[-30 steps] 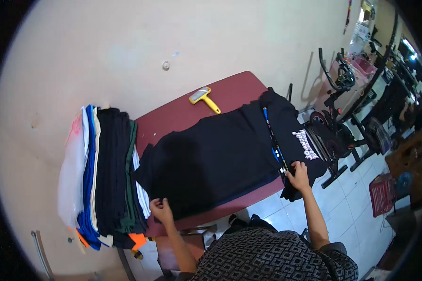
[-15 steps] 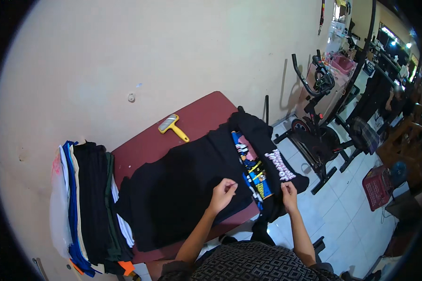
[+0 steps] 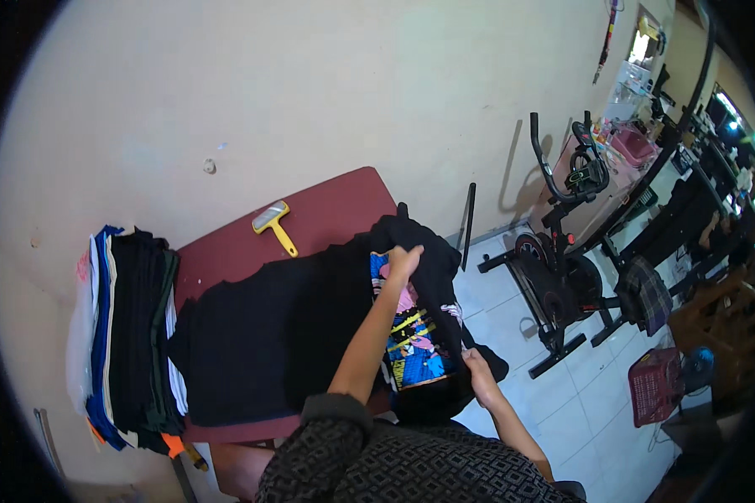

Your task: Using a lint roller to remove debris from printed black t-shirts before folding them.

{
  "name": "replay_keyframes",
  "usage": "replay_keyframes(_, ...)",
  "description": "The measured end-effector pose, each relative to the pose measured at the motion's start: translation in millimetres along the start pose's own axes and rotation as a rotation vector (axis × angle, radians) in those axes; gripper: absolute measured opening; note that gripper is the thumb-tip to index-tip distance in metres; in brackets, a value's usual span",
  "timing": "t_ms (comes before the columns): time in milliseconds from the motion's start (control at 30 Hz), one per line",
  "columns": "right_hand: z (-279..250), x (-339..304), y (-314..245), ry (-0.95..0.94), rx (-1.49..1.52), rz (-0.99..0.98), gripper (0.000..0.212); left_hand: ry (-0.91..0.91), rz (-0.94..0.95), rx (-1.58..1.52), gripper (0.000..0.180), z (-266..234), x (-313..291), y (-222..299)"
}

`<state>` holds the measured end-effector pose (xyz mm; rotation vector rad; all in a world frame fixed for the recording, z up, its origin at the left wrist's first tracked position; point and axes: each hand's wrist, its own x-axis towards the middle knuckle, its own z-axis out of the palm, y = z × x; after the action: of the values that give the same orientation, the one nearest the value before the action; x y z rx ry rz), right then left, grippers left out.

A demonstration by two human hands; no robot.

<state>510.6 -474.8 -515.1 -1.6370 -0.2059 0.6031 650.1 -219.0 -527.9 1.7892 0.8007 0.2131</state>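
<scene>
Black cloth makes up the main workpiece, a shirt (image 3: 252, 339) laid lengthwise along the red worktop (image 3: 335, 199). Clock positions below are read from the middle of the shirt, with 12 o'clock away from the wearer.

Hand positions:
The left hand (image 3: 403, 265) is between 1 and 2 o'clock, at the upper edge of a bright multicoloured print (image 3: 419, 348). Its fingers meet the black cloth there; whether they are clamped cannot be determined. The right hand (image 3: 483, 381) is between 3 and 4 o'clock, its fingers together on an edge of the cloth below the white lettering (image 3: 451, 312).

Status:
Judged from the present layout, the spreading appears largely complete toward 9 o'clock, where the cloth lies mostly flat. The 3 o'clock end appears unfinished: the cloth is bunched around the print, extends past the end of the worktop and is not yet level. Whether further garments lie underneath cannot be determined.

Surroundings:
A stack of clothes (image 3: 138, 327) hangs at 9 o'clock, draped in close layers beside the shirt. A yellow-handled brush (image 3: 286, 240) lies on the worktop at 11 o'clock, apart from both hands. An exercise bike (image 3: 568, 270) stands on the tiled floor (image 3: 554, 419) between 2 and 3 o'clock.
</scene>
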Motion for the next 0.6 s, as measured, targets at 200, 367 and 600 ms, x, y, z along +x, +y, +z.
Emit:
replay_keyframes(200,-22.1,-9.0,-52.9,-0.107,0.039,-0.080,0.043,0.046,-0.150,-0.681,0.028,33.4,79.8,11.4)
replay_keyframes(367,-47.5,-19.0,-59.4,0.081,-0.381,-0.162,0.038,0.010,0.082,-0.743,0.025,46.1,63.3,115.6)
replay_keyframes(600,-107.0,-7.2,-30.6,0.641,-0.852,-0.330,0.032,0.171,0.426,-1.025,0.015,-89.7,3.5,260.4)
